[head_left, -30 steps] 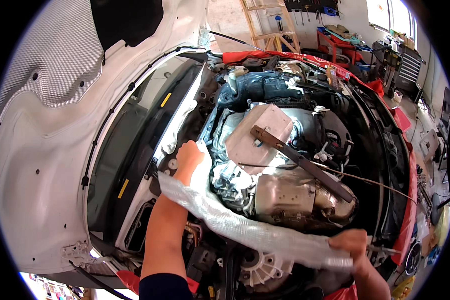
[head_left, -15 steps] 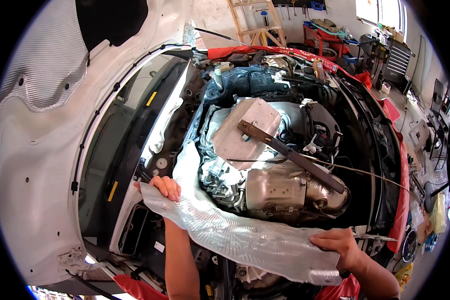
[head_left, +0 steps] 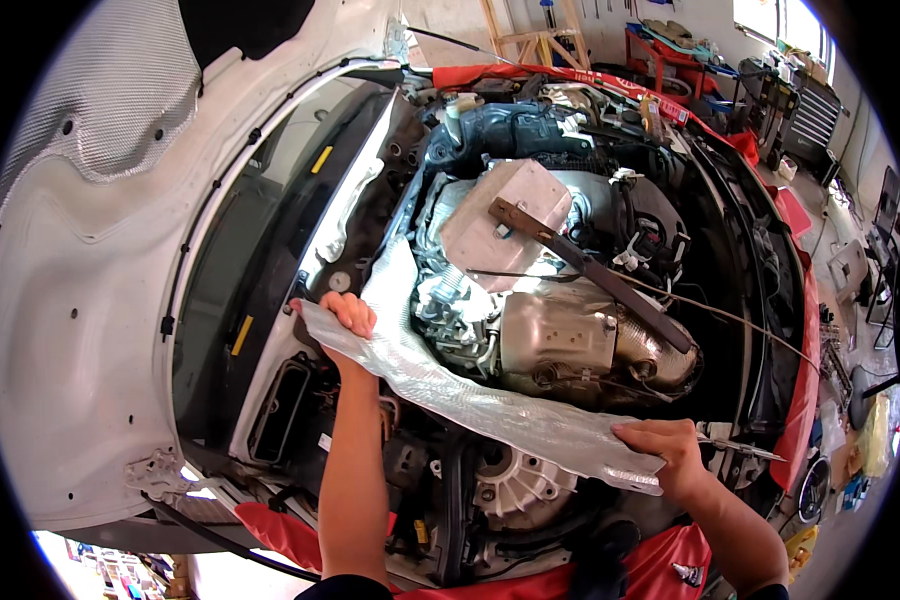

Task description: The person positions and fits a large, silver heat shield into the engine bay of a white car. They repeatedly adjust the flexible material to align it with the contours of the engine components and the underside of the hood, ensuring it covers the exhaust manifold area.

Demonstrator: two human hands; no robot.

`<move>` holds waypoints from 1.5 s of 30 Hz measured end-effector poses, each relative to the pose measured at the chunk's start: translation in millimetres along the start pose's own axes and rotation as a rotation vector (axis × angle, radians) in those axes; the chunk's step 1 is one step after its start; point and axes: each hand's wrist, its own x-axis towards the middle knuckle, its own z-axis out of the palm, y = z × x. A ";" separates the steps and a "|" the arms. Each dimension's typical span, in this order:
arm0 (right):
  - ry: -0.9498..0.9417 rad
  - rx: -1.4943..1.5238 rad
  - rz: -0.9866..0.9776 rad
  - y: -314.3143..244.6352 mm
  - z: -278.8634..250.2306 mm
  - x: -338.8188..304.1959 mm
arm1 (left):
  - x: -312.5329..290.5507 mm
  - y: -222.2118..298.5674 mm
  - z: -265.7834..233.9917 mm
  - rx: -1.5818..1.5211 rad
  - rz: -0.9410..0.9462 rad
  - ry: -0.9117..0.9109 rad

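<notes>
Forearms [head_left: 353, 480] extended, left hand [head_left: 349, 314] and right hand [head_left: 669, 452] both grasp the silver sheet [head_left: 480, 407]; more ribbed housing [head_left: 535, 488] shows than before.

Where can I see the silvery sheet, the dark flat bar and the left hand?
Silvery sheet [head_left: 510, 416], head view: its middle stretch.
Dark flat bar [head_left: 594, 273], head view: its middle.
Left hand [head_left: 350, 314], head view: its fingers.

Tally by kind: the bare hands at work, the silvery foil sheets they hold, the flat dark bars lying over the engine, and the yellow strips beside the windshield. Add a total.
Bare hands: 2, left hand and right hand
Silvery foil sheet: 1
Flat dark bar: 1
Yellow strips: 2
Total: 6
</notes>
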 end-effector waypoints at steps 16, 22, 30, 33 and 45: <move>0.242 -0.177 0.188 -26.8 21.9 13.3 | 80.5 -39.6 -54.5 2.249 -0.369 -0.102; 0.268 -0.245 0.106 -12.4 26.4 -3.8 | 98.4 -56.5 -43.6 2.209 -0.461 0.094; 0.109 0.027 0.365 -8.7 5.2 4.1 | 97.7 -62.3 -46.9 2.250 -0.549 0.082; 0.122 0.044 0.296 -5.2 -2.7 17.2 | 98.4 -61.7 -64.6 2.126 -0.689 0.142; 0.058 -0.057 0.147 -9.9 -10.9 14.7 | 104.6 -88.9 -68.2 2.235 -0.811 0.096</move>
